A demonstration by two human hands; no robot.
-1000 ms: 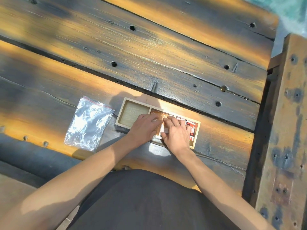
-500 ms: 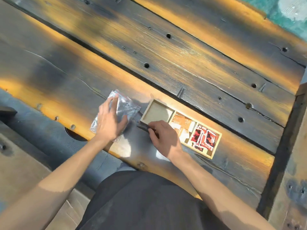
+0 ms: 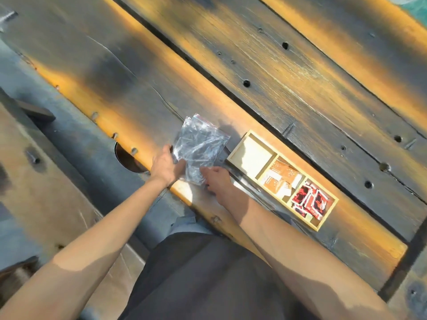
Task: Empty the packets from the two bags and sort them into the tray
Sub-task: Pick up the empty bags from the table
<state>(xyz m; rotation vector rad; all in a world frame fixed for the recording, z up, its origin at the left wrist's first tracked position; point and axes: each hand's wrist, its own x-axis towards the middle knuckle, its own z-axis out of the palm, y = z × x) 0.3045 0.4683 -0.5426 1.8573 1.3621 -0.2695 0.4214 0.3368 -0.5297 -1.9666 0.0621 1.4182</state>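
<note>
Left hand (image 3: 165, 166) and right hand (image 3: 216, 179) both pinch the near edge of the clear plastic bags (image 3: 199, 147), which look empty, on the wooden table (image 3: 300, 88). Just beside, the tray (image 3: 239, 148) holds orange packets (image 3: 280, 179) in its middle compartment, red packets (image 3: 309, 200) in the end one; the nearest is bare

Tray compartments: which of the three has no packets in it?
The compartment at the tray's end nearest the clear bags shows only bare wood. The middle one holds orange packets, the far one red-and-black packets.
</note>
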